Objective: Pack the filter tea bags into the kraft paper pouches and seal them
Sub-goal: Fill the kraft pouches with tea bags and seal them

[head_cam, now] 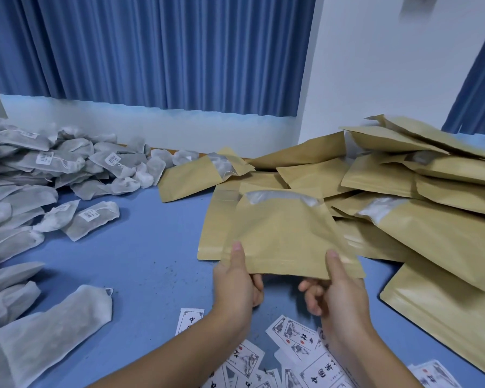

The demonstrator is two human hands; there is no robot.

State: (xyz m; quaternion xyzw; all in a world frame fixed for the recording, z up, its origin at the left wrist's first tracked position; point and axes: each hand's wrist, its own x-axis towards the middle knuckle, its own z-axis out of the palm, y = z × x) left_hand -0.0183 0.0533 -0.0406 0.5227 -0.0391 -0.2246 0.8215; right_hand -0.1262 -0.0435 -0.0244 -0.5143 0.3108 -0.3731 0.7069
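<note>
At the lower centre of the frame, 1 kraft paper pouch [286,239] was held above the blue bench [151,247]. The left hand [237,281] pinched its near left corner, thumb on top, and the right hand [336,292] pinched the near right corner likewise. Filter tea bags [53,175] lay heaped at the left, with white barcode tags [45,157] too small to read. More pouches [445,233] were piled at the right. Printed cards [293,336] along the bottom edge bore Chinese characters, 1 showing "中".
</note>
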